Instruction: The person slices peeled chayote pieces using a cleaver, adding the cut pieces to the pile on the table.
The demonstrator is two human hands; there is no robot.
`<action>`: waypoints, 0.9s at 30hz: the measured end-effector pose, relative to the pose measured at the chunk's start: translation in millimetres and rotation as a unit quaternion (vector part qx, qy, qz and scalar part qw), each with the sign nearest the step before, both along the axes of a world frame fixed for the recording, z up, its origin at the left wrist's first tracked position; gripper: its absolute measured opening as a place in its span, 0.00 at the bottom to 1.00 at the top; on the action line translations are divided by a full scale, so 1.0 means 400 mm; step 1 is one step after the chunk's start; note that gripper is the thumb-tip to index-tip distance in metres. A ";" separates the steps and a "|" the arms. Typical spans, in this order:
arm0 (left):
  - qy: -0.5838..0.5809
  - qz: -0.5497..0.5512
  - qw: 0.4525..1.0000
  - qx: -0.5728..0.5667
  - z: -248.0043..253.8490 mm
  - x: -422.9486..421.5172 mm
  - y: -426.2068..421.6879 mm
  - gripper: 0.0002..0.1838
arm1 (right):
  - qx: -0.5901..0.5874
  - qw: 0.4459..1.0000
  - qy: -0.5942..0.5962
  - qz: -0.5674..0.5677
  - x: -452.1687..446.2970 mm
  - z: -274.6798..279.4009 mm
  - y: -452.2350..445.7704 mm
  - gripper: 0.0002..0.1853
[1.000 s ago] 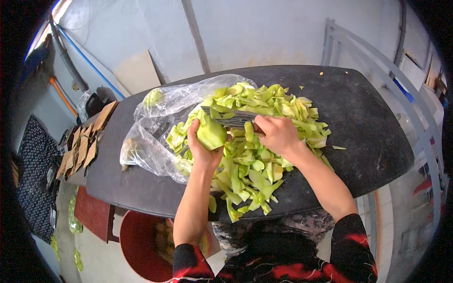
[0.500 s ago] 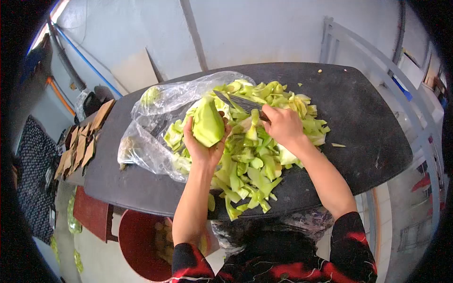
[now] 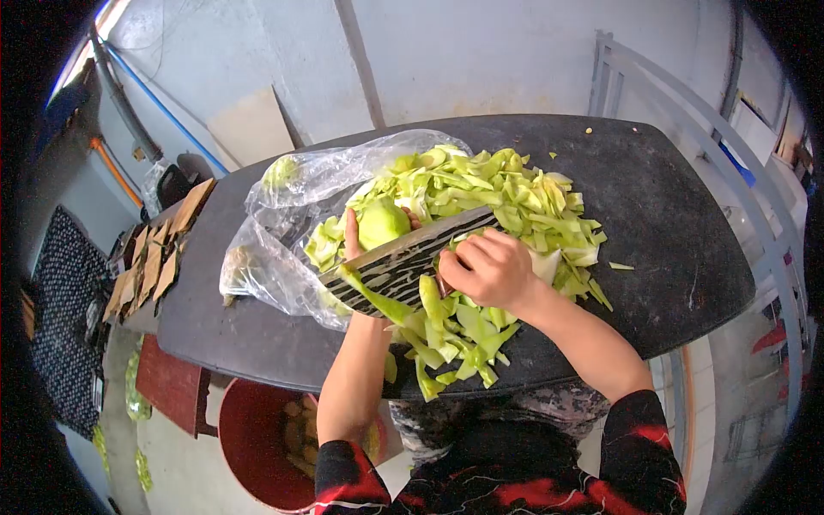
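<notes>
My left hand (image 3: 353, 236) holds a round green vegetable (image 3: 382, 221), its fingers and thumb showing on either side while the palm is hidden behind a blade. My right hand (image 3: 491, 268) is wrapped round the handle of a wide knife (image 3: 403, 266) with a striped blade. The blade slants across in front of my left hand, its tip toward the lower left. A long green strip (image 3: 378, 296) lies against the blade. Beneath and beyond both hands spreads a heap of pale green peelings (image 3: 463, 184).
A clear plastic bag (image 3: 275, 279) lies left of the peelings on the dark table (image 3: 669, 223). Below the table's front edge stands a red bin (image 3: 257, 446) beside a dark red stool (image 3: 170, 386). Cardboard pieces (image 3: 154, 266) are at the left; a grey metal rail (image 3: 730, 120) is at the right.
The knife has swung from beyond the vegetable to the near side of it, and my right hand has moved down toward me. The vegetable sits tilted differently in my left hand.
</notes>
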State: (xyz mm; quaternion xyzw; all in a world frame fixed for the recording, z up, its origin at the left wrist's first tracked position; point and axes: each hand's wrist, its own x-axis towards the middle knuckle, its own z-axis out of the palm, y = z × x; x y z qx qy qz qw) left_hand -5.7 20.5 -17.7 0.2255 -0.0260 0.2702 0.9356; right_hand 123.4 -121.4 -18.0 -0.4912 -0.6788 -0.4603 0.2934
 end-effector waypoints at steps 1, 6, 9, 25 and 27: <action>0.000 -0.001 1.000 -0.001 -0.001 0.001 0.000 0.39 | -0.001 1.000 0.000 -0.001 0.001 0.000 0.000 0.03; -0.009 0.010 1.000 -0.023 0.001 0.002 -0.007 0.39 | -0.011 1.000 0.004 0.011 -0.007 0.012 -0.008 0.04; 0.017 0.069 0.997 -0.001 -0.013 0.009 0.002 0.35 | -0.018 0.998 0.064 -0.002 0.009 0.012 0.000 0.06; 0.027 0.127 0.989 0.064 0.022 0.002 -0.011 0.31 | -0.105 0.980 0.167 -0.004 0.031 0.021 -0.016 0.09; 0.069 0.177 0.980 0.065 0.027 0.002 -0.003 0.31 | -0.141 0.969 0.200 -0.034 0.053 0.012 -0.011 0.10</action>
